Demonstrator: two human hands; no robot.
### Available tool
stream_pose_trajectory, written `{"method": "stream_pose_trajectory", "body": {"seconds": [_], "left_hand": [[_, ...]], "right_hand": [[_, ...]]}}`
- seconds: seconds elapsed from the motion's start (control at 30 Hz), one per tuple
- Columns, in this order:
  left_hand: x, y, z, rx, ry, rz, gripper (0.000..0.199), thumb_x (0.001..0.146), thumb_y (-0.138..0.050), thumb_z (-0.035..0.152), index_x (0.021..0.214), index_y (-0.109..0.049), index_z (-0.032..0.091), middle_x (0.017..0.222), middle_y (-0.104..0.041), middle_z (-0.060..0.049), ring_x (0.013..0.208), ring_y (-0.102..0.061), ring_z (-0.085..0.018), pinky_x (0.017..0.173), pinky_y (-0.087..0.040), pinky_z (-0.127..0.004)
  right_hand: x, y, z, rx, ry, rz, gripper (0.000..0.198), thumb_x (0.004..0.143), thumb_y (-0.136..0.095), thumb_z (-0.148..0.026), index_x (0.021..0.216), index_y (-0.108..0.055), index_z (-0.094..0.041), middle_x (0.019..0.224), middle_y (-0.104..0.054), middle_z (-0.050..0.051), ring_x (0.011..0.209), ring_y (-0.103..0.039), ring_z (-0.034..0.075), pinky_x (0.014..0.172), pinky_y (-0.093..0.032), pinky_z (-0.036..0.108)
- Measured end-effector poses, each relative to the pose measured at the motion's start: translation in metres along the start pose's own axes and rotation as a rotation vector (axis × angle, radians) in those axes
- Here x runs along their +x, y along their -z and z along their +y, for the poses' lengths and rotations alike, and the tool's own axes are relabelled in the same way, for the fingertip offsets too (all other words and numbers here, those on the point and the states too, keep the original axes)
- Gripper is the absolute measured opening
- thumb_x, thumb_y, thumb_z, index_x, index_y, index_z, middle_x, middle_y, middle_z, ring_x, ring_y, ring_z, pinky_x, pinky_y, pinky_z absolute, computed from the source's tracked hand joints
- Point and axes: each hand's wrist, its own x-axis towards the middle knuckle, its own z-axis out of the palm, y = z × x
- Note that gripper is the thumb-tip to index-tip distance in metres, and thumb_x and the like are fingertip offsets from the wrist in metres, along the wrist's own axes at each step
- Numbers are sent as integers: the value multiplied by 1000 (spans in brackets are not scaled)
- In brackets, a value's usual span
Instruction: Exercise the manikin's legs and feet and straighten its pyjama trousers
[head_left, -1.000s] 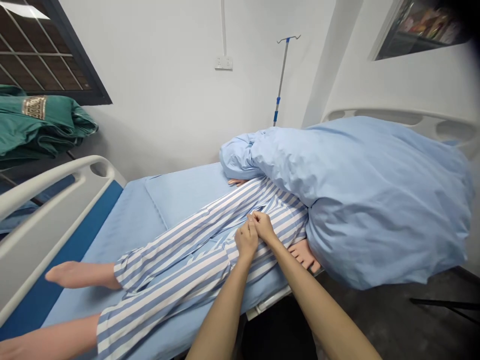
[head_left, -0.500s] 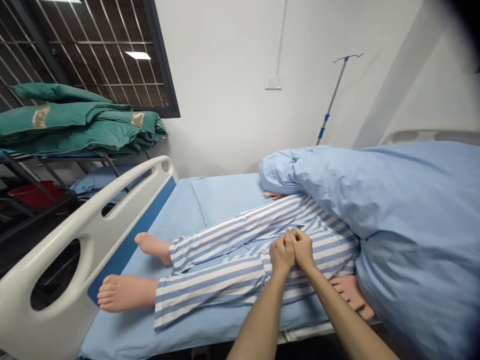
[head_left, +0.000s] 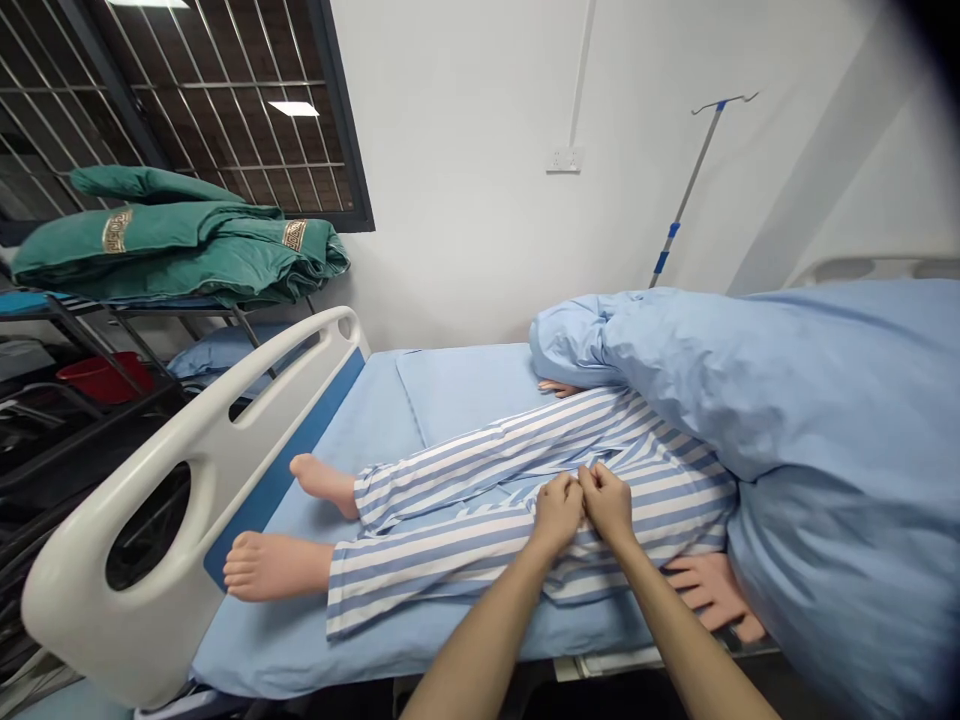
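My left hand (head_left: 557,513) and my right hand (head_left: 606,505) are both closed, side by side with the knuckles nearly touching. They are in front of the thigh of the striped trousers (head_left: 442,545); whether they touch the cloth, I cannot tell. My fingertips are curled out of sight, so anything in them is hidden. The blue-and-white trousers are on a manikin lying on its back, its bare feet (head_left: 277,567) toward the left. One manikin hand (head_left: 712,588) lies palm down near my right forearm. A light blue quilt (head_left: 810,400) covers its upper body.
The bed has a light blue sheet (head_left: 465,375) and a white footboard (head_left: 172,520) at left. Behind stand an IV pole (head_left: 690,185) and a wall socket (head_left: 564,160). Folded green bedding (head_left: 180,250) lies on a rack, with a red basin (head_left: 105,377) below.
My hands have come slightly apart from being pressed together, both still closed. The whole view has shifted, so the bed and room appear farther right.
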Motion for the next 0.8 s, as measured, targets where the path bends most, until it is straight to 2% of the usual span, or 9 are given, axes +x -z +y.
{"method": "stream_pose_trajectory", "body": {"seconds": [0.03,0.1,0.2,0.33,0.47,0.6,0.73,0.8], "left_hand": [[-4,12,-5,-32,-2,-76,21,78,-32,24,70,-51,20,54,-54,2,57,-52,-11,59,-38,-21],[-12,44,-17,-24,4,-113,20,76,-33,25,71,-52,19,50,-52,4,52,-52,-10,57,-38,-20],[-28,104,-37,138,39,-37,21,74,-33,26,67,-51,19,52,-54,4,55,-52,-10,59,-37,-21],[-50,188,-59,252,78,-1,20,71,-36,25,57,-50,19,49,-53,4,55,-50,-12,58,-35,-23],[-67,249,-76,367,131,51,21,73,-34,26,60,-50,20,53,-57,4,58,-52,-12,60,-36,-22],[-77,274,-89,432,157,53,21,73,-34,26,61,-50,21,54,-56,4,60,-52,-12,62,-36,-22],[-85,273,-99,584,88,-17,20,74,-35,26,66,-53,22,67,-60,2,69,-53,-13,63,-34,-22],[-89,267,-104,621,103,-18,22,75,-33,26,66,-53,21,70,-61,1,70,-53,-14,63,-34,-23]], "right_hand": [[-1,0,-1,-12,6,-3,37,76,-40,-38,48,-26,-18,44,-26,-5,45,-26,8,49,-21,24],[-2,0,-3,-28,11,-4,36,76,-40,-36,48,-26,-18,44,-26,-5,45,-26,8,49,-20,24],[-4,0,-4,-46,8,-5,35,75,-40,-35,48,-28,-18,44,-27,-5,46,-25,8,50,-20,23],[-5,-2,-3,-79,19,-16,34,75,-40,-36,48,-30,-18,44,-28,-5,45,-25,8,49,-19,24],[-5,-4,-2,-127,23,-33,34,75,-40,-38,49,-30,-18,44,-29,-4,45,-26,9,49,-18,24],[-4,-4,-2,-187,16,-51,33,74,-41,-37,50,-29,-18,44,-29,-4,46,-26,9,49,-18,24],[-3,-5,-1,-246,46,-89,31,72,-42,-36,50,-32,-18,44,-31,-4,46,-26,9,49,-18,24],[-3,-7,0,-275,48,-91,32,72,-42,-37,49,-32,-18,43,-32,-3,45,-25,9,49,-18,24]]}}
